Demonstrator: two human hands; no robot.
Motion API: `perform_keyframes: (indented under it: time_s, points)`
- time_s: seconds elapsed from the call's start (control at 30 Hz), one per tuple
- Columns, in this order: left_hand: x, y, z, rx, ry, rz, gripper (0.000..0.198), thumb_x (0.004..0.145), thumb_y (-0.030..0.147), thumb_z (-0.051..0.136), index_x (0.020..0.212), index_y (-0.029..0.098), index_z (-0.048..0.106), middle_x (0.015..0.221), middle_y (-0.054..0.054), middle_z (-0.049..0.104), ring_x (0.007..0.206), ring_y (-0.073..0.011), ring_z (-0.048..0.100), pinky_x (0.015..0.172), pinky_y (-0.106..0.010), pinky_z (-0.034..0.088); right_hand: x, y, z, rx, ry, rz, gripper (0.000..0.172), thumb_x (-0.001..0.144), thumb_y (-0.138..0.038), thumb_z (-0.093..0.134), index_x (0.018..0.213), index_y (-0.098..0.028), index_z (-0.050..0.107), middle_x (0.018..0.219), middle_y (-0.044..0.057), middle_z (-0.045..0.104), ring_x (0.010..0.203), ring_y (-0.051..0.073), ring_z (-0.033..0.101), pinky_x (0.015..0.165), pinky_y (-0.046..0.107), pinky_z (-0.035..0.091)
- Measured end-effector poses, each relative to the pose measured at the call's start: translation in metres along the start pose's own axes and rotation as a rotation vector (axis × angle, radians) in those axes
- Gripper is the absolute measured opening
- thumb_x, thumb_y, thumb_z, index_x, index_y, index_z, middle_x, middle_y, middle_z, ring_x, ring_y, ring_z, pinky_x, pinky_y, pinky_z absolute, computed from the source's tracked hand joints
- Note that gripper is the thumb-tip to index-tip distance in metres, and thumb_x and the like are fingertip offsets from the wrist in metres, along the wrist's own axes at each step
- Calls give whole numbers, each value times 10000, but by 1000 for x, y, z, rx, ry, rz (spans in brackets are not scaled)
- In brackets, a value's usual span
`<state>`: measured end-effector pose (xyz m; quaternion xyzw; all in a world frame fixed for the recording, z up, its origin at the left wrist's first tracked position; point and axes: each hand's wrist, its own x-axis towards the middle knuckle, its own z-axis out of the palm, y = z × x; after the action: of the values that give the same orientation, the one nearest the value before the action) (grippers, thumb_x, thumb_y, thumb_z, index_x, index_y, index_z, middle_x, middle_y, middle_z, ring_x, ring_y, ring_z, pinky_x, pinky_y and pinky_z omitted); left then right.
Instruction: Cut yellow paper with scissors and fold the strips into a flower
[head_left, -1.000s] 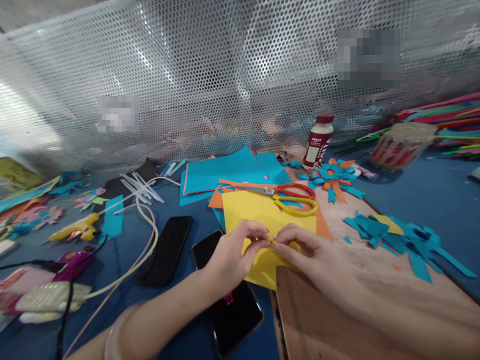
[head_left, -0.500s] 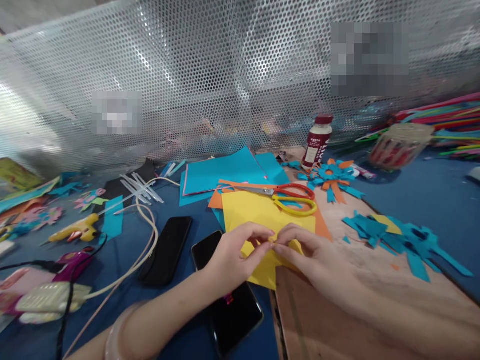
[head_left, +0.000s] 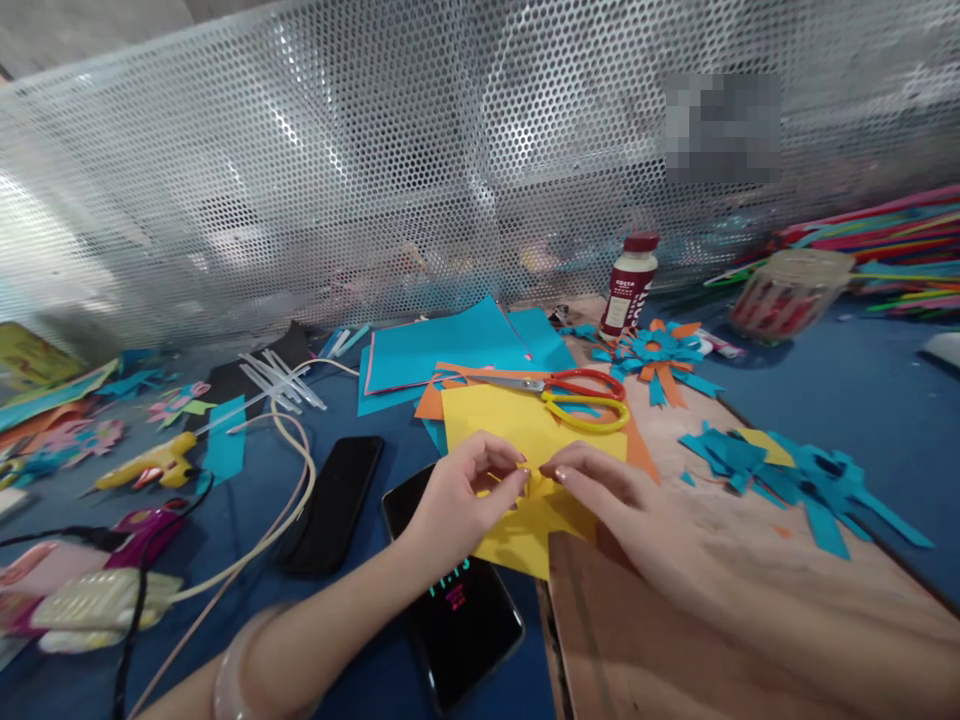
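My left hand [head_left: 457, 495] pinches a small yellow paper piece [head_left: 531, 480] between thumb and forefinger. Close on its right, my right hand [head_left: 622, 495] has thumb and forefinger together at the piece's other side. The piece barely stands out against the yellow sheet [head_left: 487, 410] beneath, so its shape is hard to make out. Just beyond the hands, scissors [head_left: 544, 384] with red and yellow handles lie across the yellow sheet and an orange sheet [head_left: 429, 403]. Under my left wrist is a black phone [head_left: 469, 640] with its screen lit.
Blue sheets [head_left: 435, 345] lie at the back, near a bottle [head_left: 628, 285]. Blue and orange paper flowers [head_left: 655, 350] and blue cutouts [head_left: 810, 480] are on the right. To the left are another phone [head_left: 334, 505], a yellow glue gun [head_left: 150, 462], glue sticks [head_left: 281, 380] and cables [head_left: 311, 470].
My hands have drawn slightly apart; their fingertips met before and now a small gap shows between them. The phone under my left wrist now shows lit digits.
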<state>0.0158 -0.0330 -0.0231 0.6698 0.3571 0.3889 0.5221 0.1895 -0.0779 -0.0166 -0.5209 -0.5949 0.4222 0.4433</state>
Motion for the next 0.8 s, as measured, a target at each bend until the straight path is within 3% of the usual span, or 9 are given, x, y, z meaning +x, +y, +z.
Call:
perform_keyframes:
  time_s: [0.13,0.33,0.47,0.8]
  points:
    - [-2,2,1,-13,1,-11,109,796,214,580,856,150,514,740,-2,570,632,-84,566,629,-230,479,0,-2,2,-45,-32,-56,176,834,-373,526,818,-209,586,827,-4,604,820,147,559,759,250,425]
    - [-1,7,3,-70,-46,-55,161,800,257,577,900,144,522,772,-22,576,666,-96,567,620,-235,474,2,-1,2,-65,-35,-49,174,847,-349,504,798,-202,584,823,7,610,795,148,565,749,269,438]
    - [-1,8,3,-86,-79,-102,168,779,281,605,834,140,530,730,-13,579,649,-103,579,578,-224,457,1,0,2,-70,-45,-62,148,843,-332,511,831,-207,589,851,9,619,830,153,569,771,276,438]
    - [3,11,2,-131,-78,-180,178,773,292,610,795,138,523,678,-4,601,575,-86,558,598,-240,464,-1,5,3,-54,-38,-47,153,859,-329,493,900,-214,587,865,5,626,826,146,577,769,281,448]
